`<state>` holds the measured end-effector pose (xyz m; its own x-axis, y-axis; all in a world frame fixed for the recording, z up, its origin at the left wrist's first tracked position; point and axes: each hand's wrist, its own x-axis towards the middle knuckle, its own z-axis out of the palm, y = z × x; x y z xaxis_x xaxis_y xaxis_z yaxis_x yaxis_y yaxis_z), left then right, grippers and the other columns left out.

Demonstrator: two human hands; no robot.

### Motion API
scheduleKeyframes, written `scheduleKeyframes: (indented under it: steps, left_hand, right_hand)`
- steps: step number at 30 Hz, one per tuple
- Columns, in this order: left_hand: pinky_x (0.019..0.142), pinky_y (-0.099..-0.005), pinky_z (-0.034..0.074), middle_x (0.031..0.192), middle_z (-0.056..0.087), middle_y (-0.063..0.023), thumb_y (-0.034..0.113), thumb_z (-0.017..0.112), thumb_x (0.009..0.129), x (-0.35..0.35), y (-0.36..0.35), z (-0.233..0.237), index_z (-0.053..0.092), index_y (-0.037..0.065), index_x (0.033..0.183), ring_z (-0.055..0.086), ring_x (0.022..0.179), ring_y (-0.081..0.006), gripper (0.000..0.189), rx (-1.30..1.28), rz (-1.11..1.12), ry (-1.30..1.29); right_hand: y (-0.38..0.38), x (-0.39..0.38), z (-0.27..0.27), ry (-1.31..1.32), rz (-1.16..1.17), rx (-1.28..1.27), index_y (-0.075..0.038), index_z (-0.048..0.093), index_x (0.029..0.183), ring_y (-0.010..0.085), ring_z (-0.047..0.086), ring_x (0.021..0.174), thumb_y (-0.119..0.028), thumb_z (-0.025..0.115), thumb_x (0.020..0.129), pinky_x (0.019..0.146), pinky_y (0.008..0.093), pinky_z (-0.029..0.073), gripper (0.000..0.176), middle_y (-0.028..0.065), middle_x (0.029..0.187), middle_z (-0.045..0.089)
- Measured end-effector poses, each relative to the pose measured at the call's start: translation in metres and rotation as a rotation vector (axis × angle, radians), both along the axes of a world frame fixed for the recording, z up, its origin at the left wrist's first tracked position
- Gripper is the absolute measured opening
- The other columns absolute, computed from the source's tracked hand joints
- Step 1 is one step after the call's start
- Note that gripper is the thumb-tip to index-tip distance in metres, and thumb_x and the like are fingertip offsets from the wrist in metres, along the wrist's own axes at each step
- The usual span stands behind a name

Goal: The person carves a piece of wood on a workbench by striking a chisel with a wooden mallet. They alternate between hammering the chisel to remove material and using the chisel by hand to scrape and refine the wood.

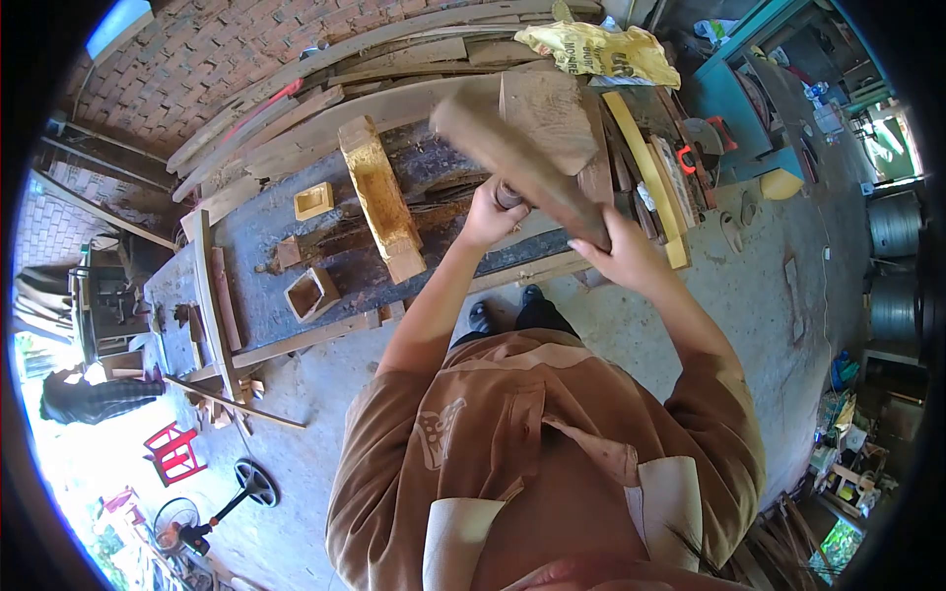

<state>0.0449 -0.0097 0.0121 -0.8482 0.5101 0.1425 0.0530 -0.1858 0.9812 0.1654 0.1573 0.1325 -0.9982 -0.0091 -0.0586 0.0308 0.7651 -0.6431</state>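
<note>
My right hand point(621, 254) is closed around the narrower end of a thick wooden club point(532, 167). The club slants up to the left above the workbench, its far end smeared by motion. Just under it, my left hand point(487, 215) is wrapped round a short, round-ended handle point(507, 195). What that handle belongs to is hidden behind the club and my fingers. Left of my left hand, a long, hollowed-out block of wood point(379, 197) lies across the bench. A large wood block point(547, 118) rests beyond the club.
On the dark workbench point(246, 236) are two small wooden boxes point(313, 201) and a long curved board point(212, 295). Planks are stacked along the brick wall point(187, 79). To the right lie a yellow strip point(645, 177), a red tape measure point(687, 159) and a yellow sack point(606, 51).
</note>
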Motion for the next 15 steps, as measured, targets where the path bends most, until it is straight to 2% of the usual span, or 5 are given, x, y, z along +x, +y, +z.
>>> scheduleKeyframes:
  steps: [3,5,8,12,15]
  left_hand:
    - [0.06,-0.0223,0.042,0.069,0.053,0.0018,0.004,0.064,0.07,-0.008,-0.002,-0.01,0.053,0.002,0.081,0.047,0.062,-0.0065,0.015,0.15,0.036,0.045]
    - [0.059,-0.0216,0.041,0.068,0.052,0.0022,0.003,0.062,0.07,-0.009,-0.01,0.0,0.053,0.002,0.078,0.047,0.062,-0.0062,0.013,-0.102,0.085,0.145]
    - [0.057,-0.0214,0.04,0.067,0.051,0.0028,0.003,0.063,0.071,-0.009,-0.004,-0.003,0.052,0.003,0.077,0.046,0.061,-0.005,0.013,-0.093,0.119,0.138]
    - [0.054,-0.0212,0.039,0.066,0.05,0.0037,0.005,0.064,0.071,-0.007,0.0,-0.008,0.051,0.004,0.077,0.045,0.06,-0.004,0.014,-0.102,0.118,0.138]
    - [0.053,-0.021,0.038,0.065,0.05,0.0038,0.004,0.064,0.071,-0.008,0.005,-0.01,0.051,0.005,0.077,0.044,0.058,-0.0041,0.014,-0.122,0.147,0.141]
  right_hand:
    - [0.01,0.0,0.014,-0.036,-0.018,0.086,-0.001,0.049,0.101,0.0368,0.058,0.078,-0.032,0.066,0.073,0.064,0.0387,0.046,0.044,0.023,0.083,0.058]
    - [0.018,-0.003,0.014,-0.01,-0.039,0.03,-0.003,0.051,0.1,0.0352,0.059,0.077,-0.031,0.066,0.073,0.064,0.0381,0.045,0.042,0.0216,0.082,0.058]
    - [0.028,-0.019,-0.001,0.27,-0.151,-0.076,-0.003,0.051,0.098,0.0352,0.058,0.076,-0.032,0.065,0.074,0.064,0.0369,0.045,0.041,0.0203,0.079,0.059]
    - [0.054,-0.063,-0.033,0.22,-0.22,0.054,-0.002,0.05,0.094,0.0354,0.058,0.077,-0.034,0.064,0.073,0.065,0.0383,0.045,0.041,0.0197,0.08,0.06]
    - [0.065,-0.094,-0.061,-0.004,-0.292,0.271,-0.002,0.05,0.092,0.0351,0.058,0.079,-0.032,0.064,0.072,0.067,0.0407,0.046,0.038,0.0196,0.081,0.06]
